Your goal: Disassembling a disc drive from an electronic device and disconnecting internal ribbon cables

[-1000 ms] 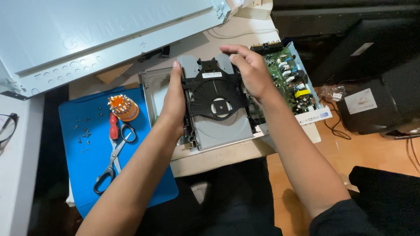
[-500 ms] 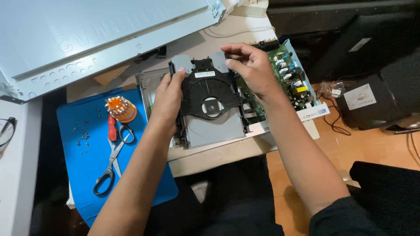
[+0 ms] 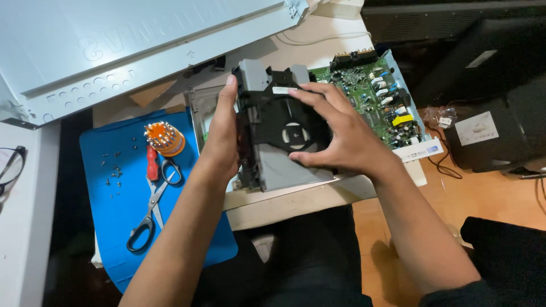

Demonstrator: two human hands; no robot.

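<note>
Taking the black disc drive unit as the landmark: a small white rectangular label sits on its top edge, just above the round hub. To the right of the drive, past the green circuit board, a white strip label with a blue patch lies along the board's lower right edge. Further right of the drive, a white, roughly square sticker is stuck on a black box. Between that box and the board, a small clear plastic bag holds small parts. Up and left of the drive, a pale grey metal cover carries raised lettering.
</note>
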